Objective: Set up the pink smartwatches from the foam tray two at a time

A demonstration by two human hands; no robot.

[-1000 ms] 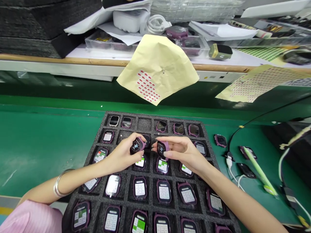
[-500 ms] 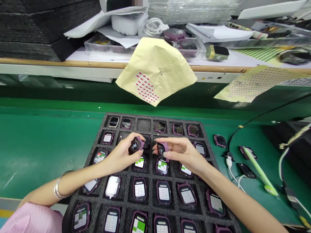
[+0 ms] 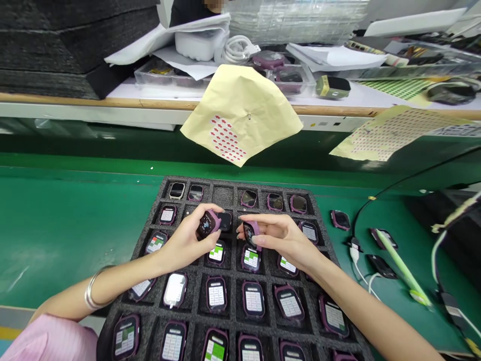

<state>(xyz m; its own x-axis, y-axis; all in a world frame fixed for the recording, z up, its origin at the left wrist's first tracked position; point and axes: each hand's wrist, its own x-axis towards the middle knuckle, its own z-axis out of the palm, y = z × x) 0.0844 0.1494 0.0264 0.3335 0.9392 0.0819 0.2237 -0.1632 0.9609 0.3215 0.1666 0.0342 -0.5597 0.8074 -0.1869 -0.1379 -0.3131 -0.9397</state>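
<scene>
My left hand (image 3: 193, 235) grips a purple smartwatch body (image 3: 207, 224) between thumb and fingers, its dark screen lit with a small picture. A second purple watch body (image 3: 250, 234) is pinched in my right hand (image 3: 280, 233), tilted so its lit face turns left. Both hands are above a black foam tray (image 3: 233, 273) whose pockets hold several purple-framed watches, many showing white or green grids. Just right of my left fingers, a dark-screened watch (image 3: 225, 221) sits in its pocket. At the tray's far left corner is a pale-framed watch (image 3: 177, 190).
Right of the tray lie a loose watch (image 3: 340, 219), a light green pen-like tool (image 3: 404, 265) and white cables (image 3: 363, 271). A yellow sticker sheet (image 3: 242, 113) hangs from the shelf edge (image 3: 150, 104). Black foam stacks (image 3: 71, 45) stand upper left.
The watch in my left hand has tilted slightly and shifted a little left, uncovering more of the dark watch beside it. My right hand is nearly still. The camera view has shifted slightly.
</scene>
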